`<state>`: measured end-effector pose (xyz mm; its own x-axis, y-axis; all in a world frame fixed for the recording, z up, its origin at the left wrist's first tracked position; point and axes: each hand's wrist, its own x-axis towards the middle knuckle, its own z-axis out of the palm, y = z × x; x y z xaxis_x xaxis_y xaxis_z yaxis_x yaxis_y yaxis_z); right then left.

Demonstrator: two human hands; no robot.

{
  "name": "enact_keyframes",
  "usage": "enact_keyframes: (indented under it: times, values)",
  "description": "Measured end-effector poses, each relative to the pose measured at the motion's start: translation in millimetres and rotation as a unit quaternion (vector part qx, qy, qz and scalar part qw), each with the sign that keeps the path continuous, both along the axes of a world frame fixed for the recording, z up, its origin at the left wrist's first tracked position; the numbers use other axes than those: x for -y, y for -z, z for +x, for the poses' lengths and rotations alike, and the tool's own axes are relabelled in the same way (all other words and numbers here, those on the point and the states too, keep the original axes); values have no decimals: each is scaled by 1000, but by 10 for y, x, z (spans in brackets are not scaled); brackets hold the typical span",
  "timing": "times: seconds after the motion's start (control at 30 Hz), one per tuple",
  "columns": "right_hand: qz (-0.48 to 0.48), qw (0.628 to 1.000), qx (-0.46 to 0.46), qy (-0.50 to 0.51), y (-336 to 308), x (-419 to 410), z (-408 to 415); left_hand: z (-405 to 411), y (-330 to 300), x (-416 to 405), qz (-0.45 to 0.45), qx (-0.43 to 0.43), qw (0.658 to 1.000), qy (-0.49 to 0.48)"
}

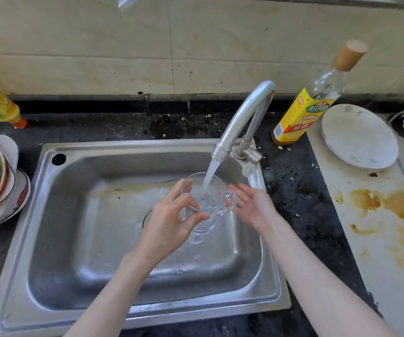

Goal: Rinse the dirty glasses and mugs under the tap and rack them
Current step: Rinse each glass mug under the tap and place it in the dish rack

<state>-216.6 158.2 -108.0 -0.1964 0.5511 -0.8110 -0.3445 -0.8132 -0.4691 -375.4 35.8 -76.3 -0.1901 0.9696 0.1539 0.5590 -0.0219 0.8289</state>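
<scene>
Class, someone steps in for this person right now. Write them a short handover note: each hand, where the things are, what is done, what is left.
Left hand grips the glass mug over the sink. Right hand is open beside the mug's handle.
Tap is running; water pours into the mug.
Done: rinsing under way.
Left: finish rinsing and rack the mug. No rack is in view.

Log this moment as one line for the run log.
step: rinsing | left hand: grips glass mug | right hand: open beside handle | tap: running into mug | place: over sink
</scene>
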Motion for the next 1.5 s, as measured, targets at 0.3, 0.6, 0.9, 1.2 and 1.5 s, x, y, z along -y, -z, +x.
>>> enact_keyframes:
  times: [0.3, 0.6, 0.9, 1.2, 1.5]
  values:
    - [-12, 999, -7, 43, -192, -165, -16, 47, -31, -22, -18, -14, 1000, -10]
    - [-27, 993, -73, 86, -455, -136, 75, 82, -214, -29, -13, -24, 1000, -6]
    - [-24, 980, -142, 136, -913, -496, 261, 125, -394, -124, -25, -24, 999, -41]
    - [61, 998, -14, 2, -731, -228, 280, 148, -336, -11, -82, 97, 985, -118]
    - [-128, 976, -176, -2, -397, 915, -16, 161, -269, 47, -123, 334, 909, -216]
